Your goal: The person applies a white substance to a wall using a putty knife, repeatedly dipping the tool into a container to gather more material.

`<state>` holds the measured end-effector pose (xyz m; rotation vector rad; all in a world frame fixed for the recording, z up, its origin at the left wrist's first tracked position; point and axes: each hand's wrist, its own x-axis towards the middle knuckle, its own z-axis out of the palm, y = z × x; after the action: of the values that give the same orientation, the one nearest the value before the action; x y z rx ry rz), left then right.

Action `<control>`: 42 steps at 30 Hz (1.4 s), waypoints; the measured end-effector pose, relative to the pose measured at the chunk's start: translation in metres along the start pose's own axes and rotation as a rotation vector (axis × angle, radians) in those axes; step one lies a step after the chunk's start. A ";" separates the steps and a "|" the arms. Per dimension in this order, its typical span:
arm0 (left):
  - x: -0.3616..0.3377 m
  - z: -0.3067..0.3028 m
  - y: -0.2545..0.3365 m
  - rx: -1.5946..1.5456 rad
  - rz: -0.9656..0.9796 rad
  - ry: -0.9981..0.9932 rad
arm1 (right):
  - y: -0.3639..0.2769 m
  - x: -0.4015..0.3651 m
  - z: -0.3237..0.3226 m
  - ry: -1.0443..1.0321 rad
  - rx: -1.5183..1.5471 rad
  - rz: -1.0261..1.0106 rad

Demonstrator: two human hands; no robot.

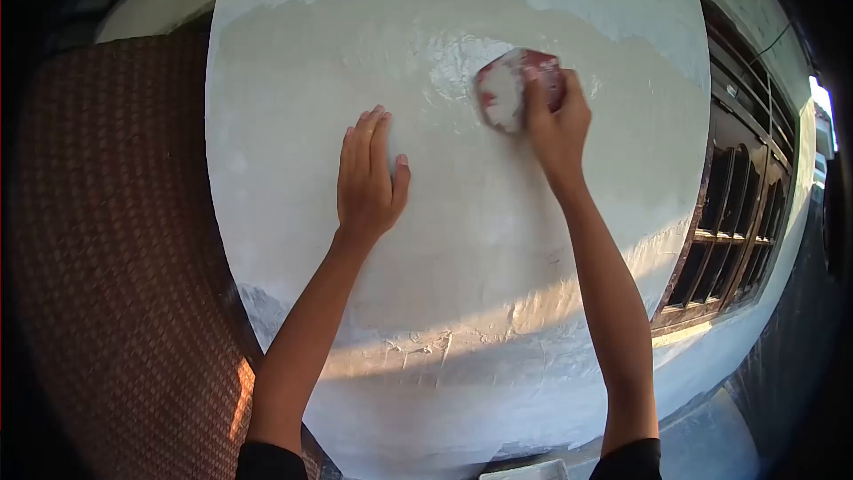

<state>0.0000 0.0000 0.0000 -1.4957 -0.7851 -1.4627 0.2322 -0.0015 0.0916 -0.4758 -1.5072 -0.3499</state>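
Centrally, a pale wall (pixel 453 213) is filling the view, a window (pixel 730 236) flanking it at right. The left hand (pixel 369 180) is extending flat, gripping nothing, fingers close, thumb apart. The right hand (pixel 562 132), the nearer, is clamping its fingers on a white-smeared red tool (pixel 503 93). At the upper wall, the tool is projecting leftward from them, its long axis not showing clearly.
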 end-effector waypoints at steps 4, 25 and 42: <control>0.003 -0.004 -0.001 0.022 0.026 -0.016 | 0.005 0.009 -0.004 0.196 -0.151 -0.056; 0.003 0.002 -0.001 0.017 0.006 0.001 | -0.001 0.005 -0.017 0.385 0.209 0.372; 0.002 0.001 -0.001 0.064 0.013 0.009 | 0.023 -0.003 -0.036 0.468 0.160 0.291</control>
<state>0.0000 0.0009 0.0019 -1.4431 -0.8079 -1.4212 0.2746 -0.0001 0.0869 -0.4416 -0.9857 -0.0983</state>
